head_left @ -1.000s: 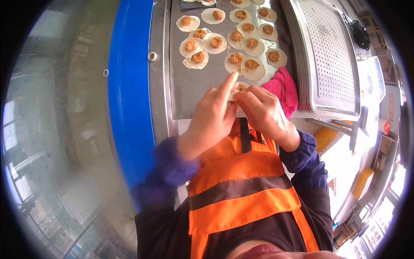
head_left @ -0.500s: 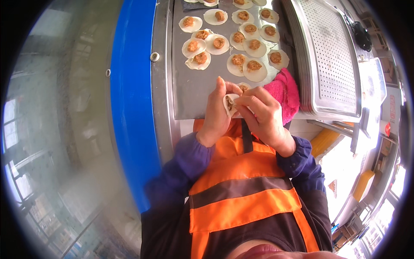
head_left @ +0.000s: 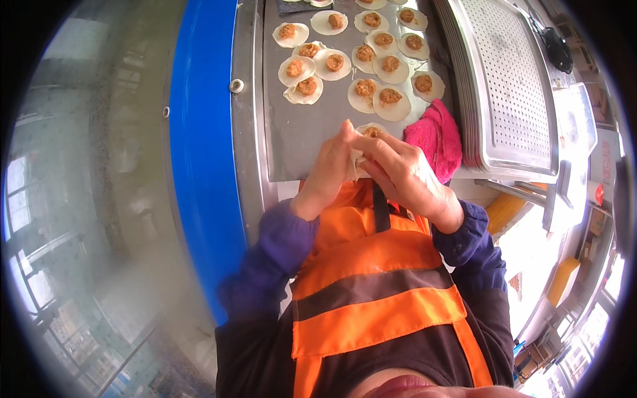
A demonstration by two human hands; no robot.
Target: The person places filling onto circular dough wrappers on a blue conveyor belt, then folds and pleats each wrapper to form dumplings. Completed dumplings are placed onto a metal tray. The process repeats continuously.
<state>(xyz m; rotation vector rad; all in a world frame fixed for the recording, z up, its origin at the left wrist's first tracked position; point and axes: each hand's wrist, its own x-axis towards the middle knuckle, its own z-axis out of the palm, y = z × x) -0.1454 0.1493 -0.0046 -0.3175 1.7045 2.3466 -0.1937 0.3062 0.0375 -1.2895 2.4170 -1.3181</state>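
The scene is dominated by a smooth grey metal table [head_left: 302, 139], flanked on the left by a long, glossy blue panel [head_left: 202, 132]. On the right, rectangular silver metal trays [head_left: 521, 86] are stacked, the top one pierced by rows of small round holes. Beside them a fuzzy, crumpled bright pink cloth [head_left: 434, 142] is bunched near the table's edge. At that edge, a soft, folded pale dough wrapper [head_left: 356, 167] is held between both hands: it is cupped by the curled left hand [head_left: 332, 166] and pinched by the bent fingers of the right hand [head_left: 406, 169]; its inside is hidden. Beyond, thin, roundish pale dough wrappers [head_left: 391, 115] are spread, some overlapped, each topped by a lumpy, moist orange-brown filling mound [head_left: 390, 96].
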